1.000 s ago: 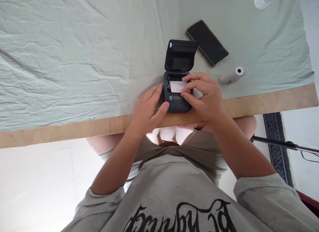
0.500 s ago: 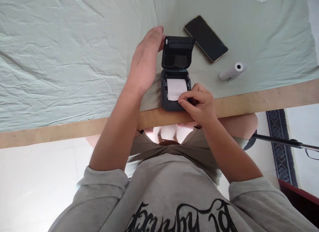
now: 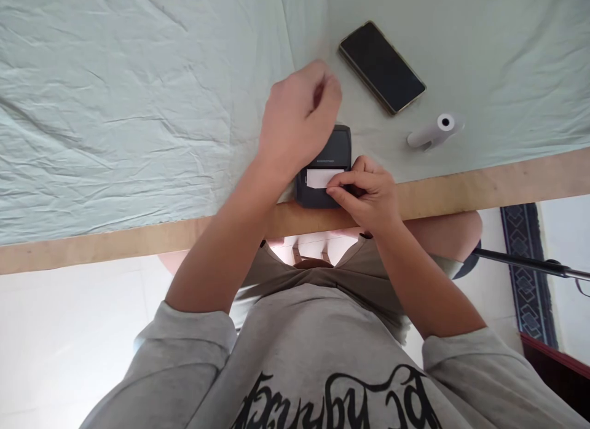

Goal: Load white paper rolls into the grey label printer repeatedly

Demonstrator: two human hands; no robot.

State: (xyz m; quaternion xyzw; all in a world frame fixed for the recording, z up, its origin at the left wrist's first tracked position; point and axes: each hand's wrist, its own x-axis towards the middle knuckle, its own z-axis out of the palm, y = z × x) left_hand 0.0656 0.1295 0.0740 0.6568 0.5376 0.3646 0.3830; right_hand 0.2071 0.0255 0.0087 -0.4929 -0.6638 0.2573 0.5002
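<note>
A small dark grey receipt printer (image 3: 338, 145) sits at the table's near edge with its lid down. From its slot a strip of white paper (image 3: 318, 178) sticks out toward me. My right hand (image 3: 369, 189) pinches the right end of that paper between thumb and fingertips, beside the printer. Over the printer's far left side hovers my left hand (image 3: 302, 115), its fingers curled in and slightly blurred. Nothing shows inside its curl. It hides part of the lid.
A black smartphone (image 3: 382, 67) lies beyond the printer to the right. Nearer, a roll of white paper (image 3: 433, 131) rests on the pale green cloth (image 3: 138, 109). A bare wooden edge (image 3: 483, 180) runs along the table's front. Something white shows at the top right.
The printer's lid has swung down from open to shut. My left hand has moved right and toward me, and its fingers have curled. My right hand keeps its pinch on the paper.
</note>
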